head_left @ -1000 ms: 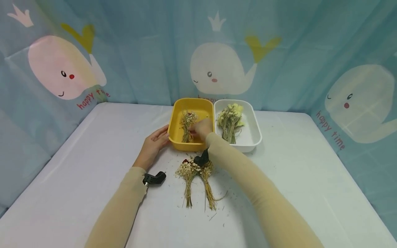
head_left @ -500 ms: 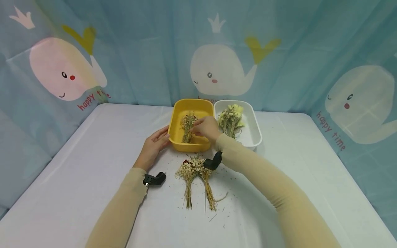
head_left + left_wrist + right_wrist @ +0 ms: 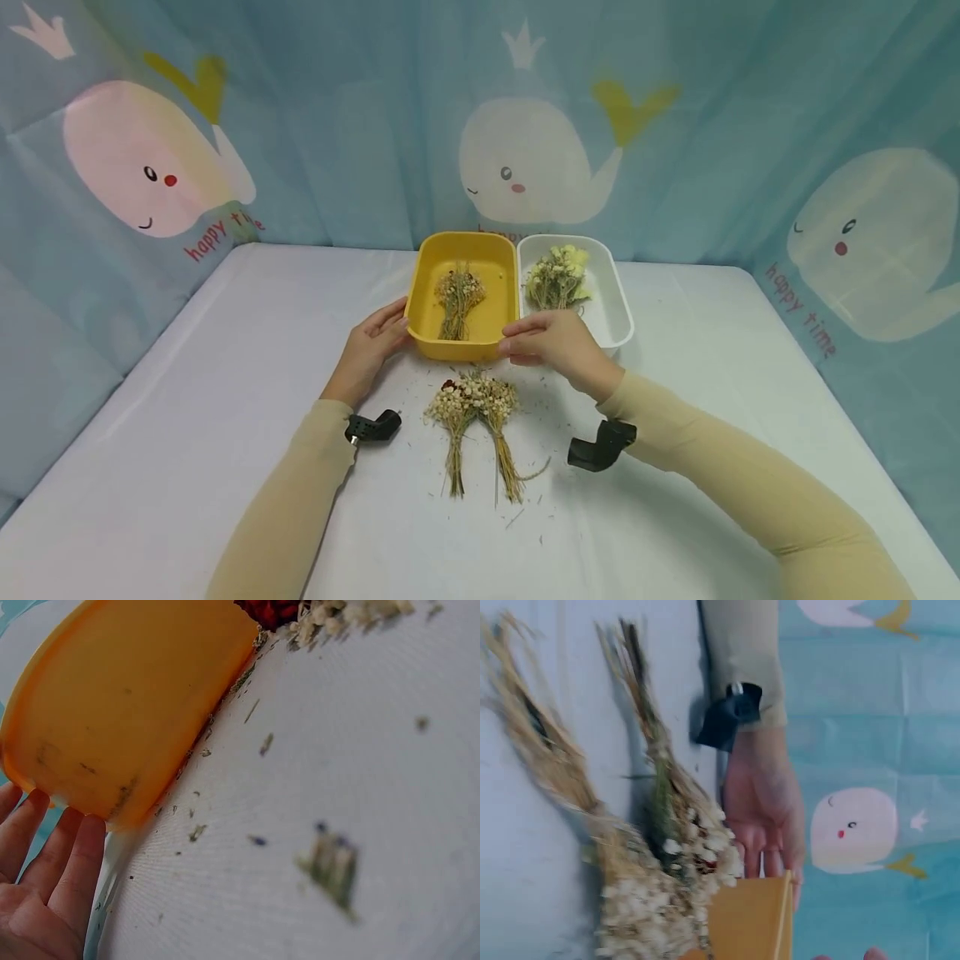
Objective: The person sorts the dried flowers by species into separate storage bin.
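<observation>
The left hand [image 3: 367,346] rests its straight fingers against the left side of a yellow plastic bin [image 3: 504,279]; its fingertips [image 3: 88,829] meet the bin's wall in the left wrist view. At the bin's front right corner is the right hand [image 3: 558,342], its fingers extended leftward right at the rim and nothing seen between them. Inside the yellow bin lie small bunches of dried flowers [image 3: 457,300], heads away from the person. Two more dried bunches lie in front on the table, the left bunch [image 3: 454,442] and the right bunch [image 3: 502,442], heads together and tied with twine.
A white bin [image 3: 617,312] stands against the yellow one's right side, holding pale yellow dried flowers [image 3: 558,275]. Bits of stem and petal [image 3: 515,518] litter the white tablecloth [image 3: 720,375]. Behind hangs a blue curtain [image 3: 360,125] printed with whales.
The right hand has come out of the yellow bin, leaving the dried flowers inside, and moved right and toward the person to the bin's front right corner. The left hand has stayed in place.
</observation>
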`<state>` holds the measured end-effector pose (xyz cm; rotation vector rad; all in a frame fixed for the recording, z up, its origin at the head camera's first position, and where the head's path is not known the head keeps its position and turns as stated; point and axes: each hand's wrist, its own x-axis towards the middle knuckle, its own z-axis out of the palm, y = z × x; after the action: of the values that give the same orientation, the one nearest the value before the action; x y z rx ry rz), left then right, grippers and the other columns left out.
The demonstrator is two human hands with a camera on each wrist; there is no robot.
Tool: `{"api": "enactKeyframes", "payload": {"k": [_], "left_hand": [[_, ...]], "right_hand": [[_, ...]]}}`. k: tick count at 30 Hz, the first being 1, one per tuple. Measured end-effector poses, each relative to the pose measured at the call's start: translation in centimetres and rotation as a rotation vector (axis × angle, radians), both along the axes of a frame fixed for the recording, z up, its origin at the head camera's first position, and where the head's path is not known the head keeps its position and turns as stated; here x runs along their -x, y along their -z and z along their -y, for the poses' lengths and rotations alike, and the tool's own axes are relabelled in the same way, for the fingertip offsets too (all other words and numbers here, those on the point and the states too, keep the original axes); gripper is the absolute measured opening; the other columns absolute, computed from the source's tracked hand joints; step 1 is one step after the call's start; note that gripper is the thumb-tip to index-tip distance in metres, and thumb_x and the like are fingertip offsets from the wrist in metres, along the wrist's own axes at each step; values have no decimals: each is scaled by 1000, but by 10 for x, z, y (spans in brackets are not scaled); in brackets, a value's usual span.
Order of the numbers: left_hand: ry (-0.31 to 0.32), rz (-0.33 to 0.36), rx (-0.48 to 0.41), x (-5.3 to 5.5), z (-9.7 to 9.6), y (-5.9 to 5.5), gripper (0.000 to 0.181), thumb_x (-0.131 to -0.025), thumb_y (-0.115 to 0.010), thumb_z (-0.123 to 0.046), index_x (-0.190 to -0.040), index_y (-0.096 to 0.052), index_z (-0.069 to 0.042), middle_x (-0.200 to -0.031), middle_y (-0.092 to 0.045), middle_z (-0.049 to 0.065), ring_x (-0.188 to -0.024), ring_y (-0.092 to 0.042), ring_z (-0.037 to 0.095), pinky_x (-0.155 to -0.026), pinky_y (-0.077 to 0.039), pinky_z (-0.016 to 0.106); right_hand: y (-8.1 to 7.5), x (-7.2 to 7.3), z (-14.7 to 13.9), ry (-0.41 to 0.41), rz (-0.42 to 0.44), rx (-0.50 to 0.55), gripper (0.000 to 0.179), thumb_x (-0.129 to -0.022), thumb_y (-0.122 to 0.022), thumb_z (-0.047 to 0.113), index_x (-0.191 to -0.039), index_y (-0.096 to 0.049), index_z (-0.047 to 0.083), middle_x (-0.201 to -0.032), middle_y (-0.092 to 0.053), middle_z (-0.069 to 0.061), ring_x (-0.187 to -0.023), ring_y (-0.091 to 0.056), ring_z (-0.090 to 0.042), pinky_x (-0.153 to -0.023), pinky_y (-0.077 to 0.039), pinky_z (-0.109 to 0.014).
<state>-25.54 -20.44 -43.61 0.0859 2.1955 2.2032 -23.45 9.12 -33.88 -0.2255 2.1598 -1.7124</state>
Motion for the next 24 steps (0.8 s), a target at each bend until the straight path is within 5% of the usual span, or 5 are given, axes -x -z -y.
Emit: {"api": "enactKeyframes", "payload": {"k": [4, 16, 24], "left_hand": [[0, 14, 0, 0, 0, -2, 61, -101, -59, -31, -155, -36, -11, -159, -39, 9, -144, -43, 24, -102, -52, 17], [-6, 19, 2, 3, -2, -7, 61, -101, -59, -29, -155, -36, -10, -160, -39, 8, -144, -43, 25, -102, -53, 18], [-1, 16, -7, 2, -2, -6, 60, -102, -59, -28, -155, -37, -11, -160, -39, 8, -144, -43, 26, -104, -53, 21]], "right_hand": [[6, -11, -17, -32, 50, 12, 32, -93, -66, 3, -119, -64, -15, -103, -76, -20, -87, -76, -15, -91, -62, -41], [29, -31, -34, -72, 158, 22, 34, -93, -65, 3, -120, -61, -18, -109, -73, -26, -89, -75, -14, -92, -62, -38], [46, -43, -31, -64, 210, -26, 32, -88, -72, 5, -115, -67, -13, -97, -77, -13, -85, -74, -11, -86, -64, -32]]}}
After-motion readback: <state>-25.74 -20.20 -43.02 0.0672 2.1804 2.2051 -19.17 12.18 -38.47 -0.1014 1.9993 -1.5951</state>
